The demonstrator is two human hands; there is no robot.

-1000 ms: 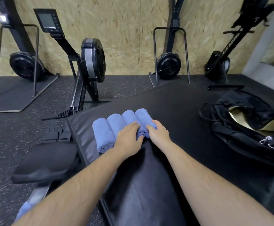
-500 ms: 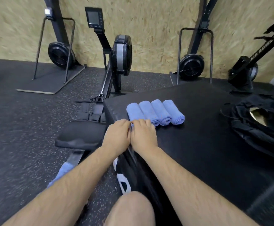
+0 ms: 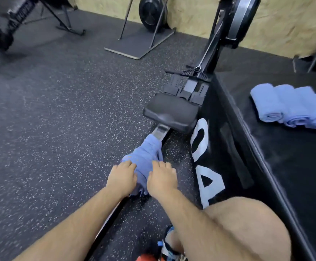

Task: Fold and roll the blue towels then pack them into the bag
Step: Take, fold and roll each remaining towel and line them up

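Note:
A loose, crumpled blue towel point(image 3: 144, 159) lies draped over the rail of a rowing machine, low at my left. My left hand point(image 3: 122, 178) and my right hand point(image 3: 162, 178) are on either side of it, fingers curled into the cloth. Several rolled blue towels point(image 3: 292, 106) lie side by side on the black padded box point(image 3: 285, 166) at the right. The bag is out of view.
The rower's black seat point(image 3: 170, 113) and footplates point(image 3: 189, 87) sit just beyond the towel, tight against the box's side. My bare knee point(image 3: 247, 223) is at bottom right. Speckled rubber floor point(image 3: 59, 119) spreads to the left, with more machines by the far wall.
Both hands left the rolled towels on the box, moved down and left to the rower rail, and took hold of the loose towel. My view swung down and left; the bag dropped out.

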